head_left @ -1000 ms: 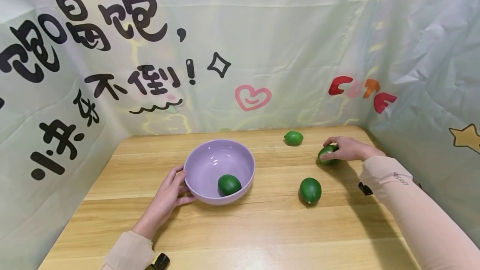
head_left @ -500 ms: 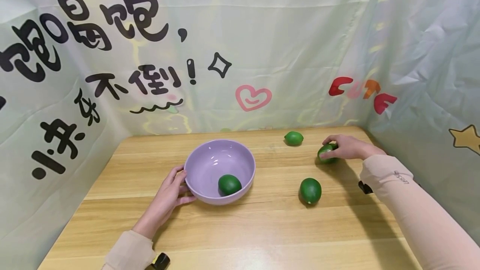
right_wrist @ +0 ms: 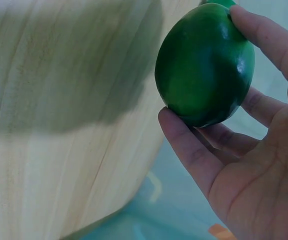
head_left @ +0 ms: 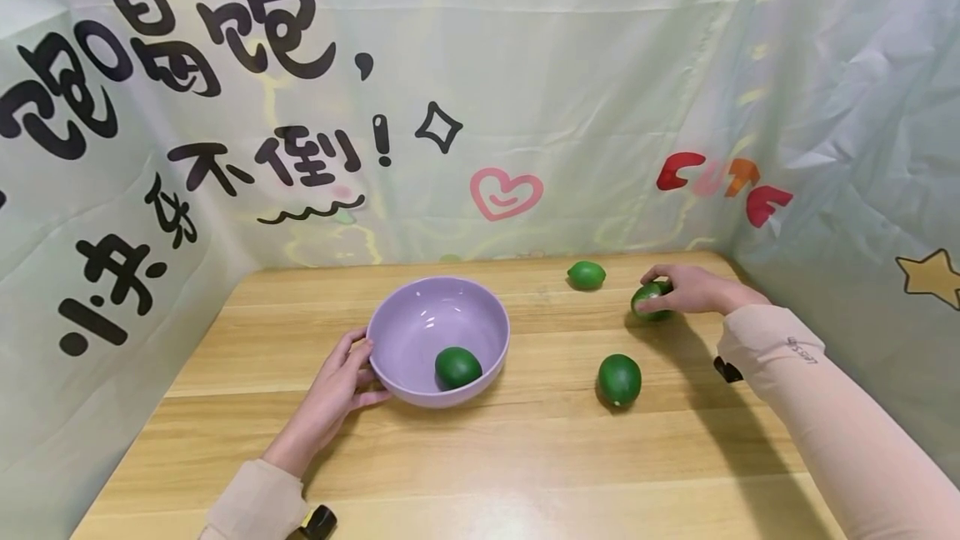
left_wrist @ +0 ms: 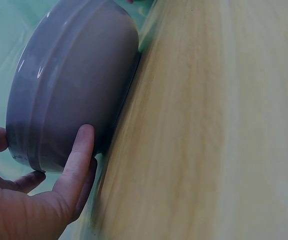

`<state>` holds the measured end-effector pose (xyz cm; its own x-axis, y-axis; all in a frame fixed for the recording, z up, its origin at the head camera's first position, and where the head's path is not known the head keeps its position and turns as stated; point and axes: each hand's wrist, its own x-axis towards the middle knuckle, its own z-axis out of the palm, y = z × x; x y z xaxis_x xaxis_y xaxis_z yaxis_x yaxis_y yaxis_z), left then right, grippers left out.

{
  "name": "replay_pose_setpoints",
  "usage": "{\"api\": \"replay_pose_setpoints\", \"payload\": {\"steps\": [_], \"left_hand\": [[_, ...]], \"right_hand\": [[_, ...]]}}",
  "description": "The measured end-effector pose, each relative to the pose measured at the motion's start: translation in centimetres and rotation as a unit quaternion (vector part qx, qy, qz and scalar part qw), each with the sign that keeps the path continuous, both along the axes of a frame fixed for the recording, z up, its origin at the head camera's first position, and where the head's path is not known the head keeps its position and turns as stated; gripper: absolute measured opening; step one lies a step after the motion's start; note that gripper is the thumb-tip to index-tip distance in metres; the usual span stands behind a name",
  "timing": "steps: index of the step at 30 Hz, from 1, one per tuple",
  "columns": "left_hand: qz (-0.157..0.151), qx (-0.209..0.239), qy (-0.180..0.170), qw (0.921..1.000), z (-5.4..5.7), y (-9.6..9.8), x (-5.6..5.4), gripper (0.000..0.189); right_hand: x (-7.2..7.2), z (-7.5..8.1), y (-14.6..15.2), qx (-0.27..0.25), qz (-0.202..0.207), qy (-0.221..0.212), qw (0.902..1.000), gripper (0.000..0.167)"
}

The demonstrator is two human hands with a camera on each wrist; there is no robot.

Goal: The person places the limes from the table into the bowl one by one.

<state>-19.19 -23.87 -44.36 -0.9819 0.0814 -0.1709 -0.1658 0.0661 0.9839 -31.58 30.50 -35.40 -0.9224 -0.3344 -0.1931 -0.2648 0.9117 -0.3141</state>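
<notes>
In the head view a lilac bowl [head_left: 408,332] stands on the wooden table with a dark green egg-shaped fruit [head_left: 457,367] inside. My left hand [head_left: 341,382] holds the bowl's left side, fingers and thumb spread round its outer wall. The left wrist view shows a finger pressed flat to the bowl [left_wrist: 84,75]. At the back right, my right hand [head_left: 686,288] grips another dark green egg-shaped fruit [head_left: 647,303] between thumb and fingers. Up close in the right wrist view this fruit [right_wrist: 204,65] looks smooth and glossy, with fingertips at both sides.
A third dark green fruit [head_left: 619,380] lies on the table [head_left: 525,457] nearer than the right hand. Behind it, close to the back edge, sits a smaller, brighter lime [head_left: 587,275]. Printed fabric walls [head_left: 600,90] enclose the table's back and sides.
My right hand has shifted slightly left and back with the fruit in its grip. My left hand and the bowl have stayed in place.
</notes>
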Motion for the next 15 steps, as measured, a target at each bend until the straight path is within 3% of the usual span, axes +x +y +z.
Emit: {"api": "replay_pose_setpoints", "payload": {"steps": [15], "left_hand": [[0.0, 0.003, 0.003, 1.0, 0.16, -0.06, 0.48, 0.052]], "right_hand": [[0.07, 0.98, -0.91, -0.005, 0.01, 0.002, 0.9999, 0.066]]}}
